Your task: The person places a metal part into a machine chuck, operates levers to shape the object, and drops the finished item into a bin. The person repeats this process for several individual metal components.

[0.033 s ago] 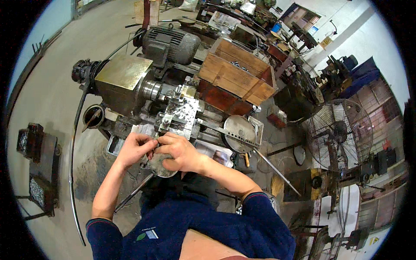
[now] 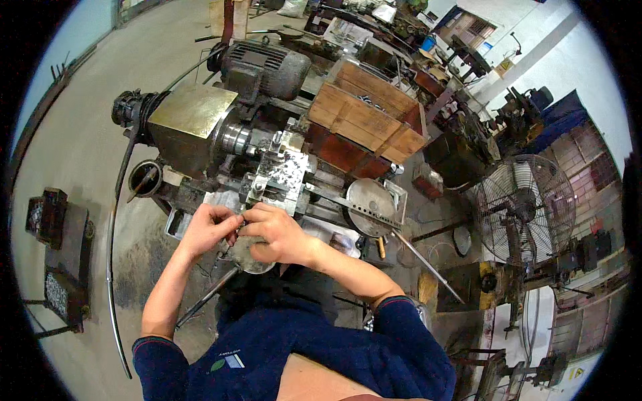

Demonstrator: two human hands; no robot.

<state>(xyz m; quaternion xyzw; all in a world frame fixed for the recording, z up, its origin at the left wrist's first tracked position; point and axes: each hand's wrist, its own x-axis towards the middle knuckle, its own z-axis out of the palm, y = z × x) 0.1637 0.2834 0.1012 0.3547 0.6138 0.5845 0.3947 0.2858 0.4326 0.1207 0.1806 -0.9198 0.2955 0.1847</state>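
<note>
My left hand [image 2: 212, 230] and my right hand [image 2: 277, 234] meet fingertip to fingertip in front of a small lathe. Both are closed in a pinch; whatever small thing they hold is hidden by the fingers. Just below them a round grey metal disc [image 2: 253, 260] shows, partly covered by my right hand. Beyond my fingers lies the lathe's cross slide [image 2: 284, 175], scattered with bright metal chips. The chuck [image 2: 235, 140] sits to its left, on the headstock with a brass-coloured cover [image 2: 194, 110].
An open wooden crate [image 2: 361, 117] with small metal parts stands behind the slide, beside a motor [image 2: 264, 70]. A round plate [image 2: 370, 206] and a long lever [image 2: 428, 267] lie to the right. Further right stands a caged fan [image 2: 525, 207]. Bins of parts [image 2: 57, 291] are at far left.
</note>
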